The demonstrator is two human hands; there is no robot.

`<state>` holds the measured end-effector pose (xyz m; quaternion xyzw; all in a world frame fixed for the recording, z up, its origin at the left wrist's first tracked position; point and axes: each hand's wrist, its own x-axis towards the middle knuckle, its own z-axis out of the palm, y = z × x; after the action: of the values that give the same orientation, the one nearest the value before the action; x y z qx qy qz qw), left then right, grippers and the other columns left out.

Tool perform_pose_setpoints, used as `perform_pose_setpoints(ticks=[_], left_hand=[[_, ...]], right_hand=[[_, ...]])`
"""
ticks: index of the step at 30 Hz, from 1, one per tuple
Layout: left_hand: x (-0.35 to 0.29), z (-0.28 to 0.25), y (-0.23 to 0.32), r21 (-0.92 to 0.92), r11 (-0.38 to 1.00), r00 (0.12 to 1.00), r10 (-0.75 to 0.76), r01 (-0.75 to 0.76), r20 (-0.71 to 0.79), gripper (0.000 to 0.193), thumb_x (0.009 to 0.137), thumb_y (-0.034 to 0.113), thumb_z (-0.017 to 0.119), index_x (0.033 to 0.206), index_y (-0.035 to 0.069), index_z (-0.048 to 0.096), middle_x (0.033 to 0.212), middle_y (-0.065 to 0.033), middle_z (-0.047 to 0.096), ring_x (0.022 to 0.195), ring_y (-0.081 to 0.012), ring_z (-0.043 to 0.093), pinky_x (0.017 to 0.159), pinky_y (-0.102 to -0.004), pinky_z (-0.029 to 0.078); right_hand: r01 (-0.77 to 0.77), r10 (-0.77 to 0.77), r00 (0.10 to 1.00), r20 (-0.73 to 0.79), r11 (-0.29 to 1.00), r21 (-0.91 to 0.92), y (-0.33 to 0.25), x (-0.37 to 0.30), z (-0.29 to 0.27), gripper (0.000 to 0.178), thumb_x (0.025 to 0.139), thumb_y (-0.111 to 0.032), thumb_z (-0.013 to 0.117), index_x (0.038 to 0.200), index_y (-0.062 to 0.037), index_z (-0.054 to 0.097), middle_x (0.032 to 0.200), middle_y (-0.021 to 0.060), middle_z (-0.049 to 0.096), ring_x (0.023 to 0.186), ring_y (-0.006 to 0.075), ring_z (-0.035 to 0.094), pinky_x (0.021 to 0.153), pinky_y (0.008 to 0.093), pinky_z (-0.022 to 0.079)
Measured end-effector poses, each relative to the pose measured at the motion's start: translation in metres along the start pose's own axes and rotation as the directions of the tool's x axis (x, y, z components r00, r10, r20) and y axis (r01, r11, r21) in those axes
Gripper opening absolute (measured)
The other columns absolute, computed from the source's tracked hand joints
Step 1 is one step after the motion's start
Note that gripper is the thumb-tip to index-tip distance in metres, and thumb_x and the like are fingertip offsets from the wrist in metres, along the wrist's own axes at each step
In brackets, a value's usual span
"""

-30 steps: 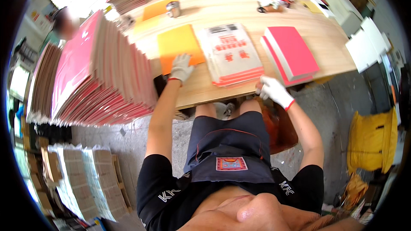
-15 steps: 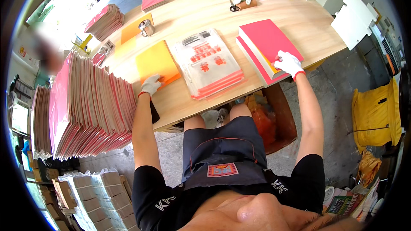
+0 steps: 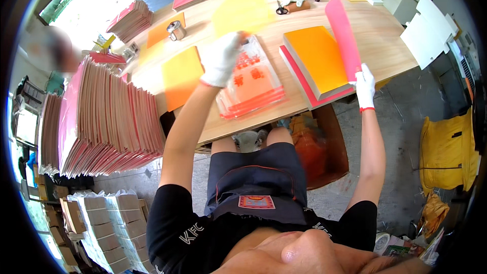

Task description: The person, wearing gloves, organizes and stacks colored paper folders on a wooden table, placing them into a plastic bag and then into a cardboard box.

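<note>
My left hand (image 3: 221, 58), in a white glove, holds up a thin yellow sheet (image 3: 242, 10) that blurs in the air above the wooden table (image 3: 385, 40). Under that hand lies a stack of clear-wrapped packs with red print (image 3: 252, 87). My right hand (image 3: 364, 86), also gloved, grips the lower edge of a pink cover (image 3: 344, 35) and lifts it upright. Beneath the raised cover an orange sheet (image 3: 315, 58) shows on top of a pink-edged stack. A second orange sheet pile (image 3: 181, 76) lies on the table to the left.
A tall leaning pile of pink booklets (image 3: 101, 116) stands at the left. A metal cup (image 3: 176, 30), scissors (image 3: 282, 9) and more pink stacks (image 3: 133, 19) sit further back. Wrapped bundles (image 3: 101, 223) lie on the floor; a yellow bag (image 3: 446, 147) is at the right.
My left hand has risen off the orange pile with a yellow sheet. My right hand has lifted the pink cover upright, and orange now shows beneath it.
</note>
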<state>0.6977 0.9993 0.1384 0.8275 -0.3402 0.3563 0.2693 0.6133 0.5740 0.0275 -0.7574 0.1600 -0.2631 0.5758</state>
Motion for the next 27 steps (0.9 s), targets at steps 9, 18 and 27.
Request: perform_pose_setpoints(ticks=[9, 18, 27], left_hand=[[0.0, 0.202, 0.17, 0.12, 0.991, 0.757, -0.032, -0.062, 0.652, 0.012, 0.088, 0.017, 0.05, 0.096, 0.011, 0.056, 0.083, -0.0069, 0.061, 0.078, -0.0263, 0.065, 0.061, -0.0371, 0.053], [-0.105, 0.159, 0.175, -0.454, 0.888, 0.836, 0.306, -0.077, 0.456, 0.044, 0.074, 0.026, 0.069, 0.113, 0.009, 0.06, 0.113, -0.0163, 0.059, 0.106, -0.035, 0.056, 0.092, -0.0437, 0.045], [-0.222, 0.072, 0.137, -0.528, 0.838, 0.865, 0.157, 0.139, 0.477, 0.02, 0.077, 0.015, 0.069, 0.095, 0.009, 0.062, 0.113, -0.007, 0.062, 0.107, -0.0266, 0.058, 0.089, -0.0377, 0.049]], right_hand=[[0.217, -0.138, 0.976, 0.167, 0.564, -0.797, -0.103, -0.008, -0.016, 0.028, 0.09, -0.021, 0.05, 0.118, -0.0182, 0.054, 0.095, 0.0185, 0.065, 0.087, 0.0378, 0.062, 0.072, 0.0464, 0.048], [0.481, 0.041, 0.864, 0.502, 0.225, -0.847, -0.086, -0.074, 0.098, 0.047, 0.078, -0.043, 0.06, 0.109, -0.0078, 0.056, 0.105, 0.0131, 0.057, 0.102, 0.0283, 0.056, 0.072, 0.0444, 0.053], [0.532, -0.067, 0.83, 0.554, 0.396, -0.749, -0.04, -0.045, 0.076, 0.021, 0.083, -0.023, 0.051, 0.095, -0.0084, 0.059, 0.102, 0.011, 0.06, 0.097, 0.0316, 0.059, 0.08, 0.0442, 0.05]])
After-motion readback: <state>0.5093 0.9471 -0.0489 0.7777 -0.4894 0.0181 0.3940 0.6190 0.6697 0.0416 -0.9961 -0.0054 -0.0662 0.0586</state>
